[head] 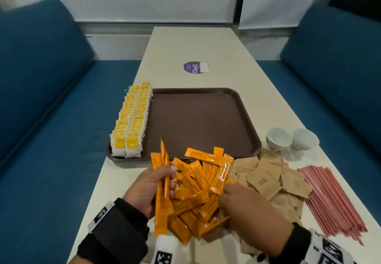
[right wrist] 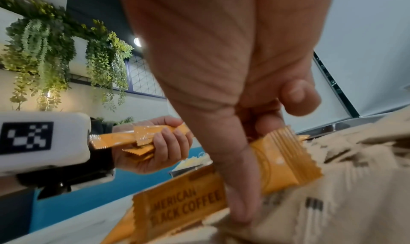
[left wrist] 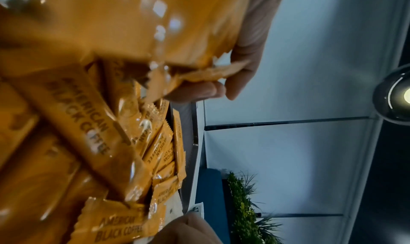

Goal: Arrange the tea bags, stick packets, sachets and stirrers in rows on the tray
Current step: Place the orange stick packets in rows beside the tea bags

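Stick packets (head: 192,191) lie heaped on the desk (head: 243,61) just near of the tray (head: 198,117). Our left hand (head: 148,189) grips a bundle of them; our right hand (head: 247,204) pinches one from the pile. We judge them light, glossy and slippery, so we should hold them mid-length and keep them parallel.

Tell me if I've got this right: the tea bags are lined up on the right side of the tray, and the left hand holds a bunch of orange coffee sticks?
Not quite. The head view shows the tea bags on the left side of the tray. The left hand does hold a bunch of orange coffee sticks.
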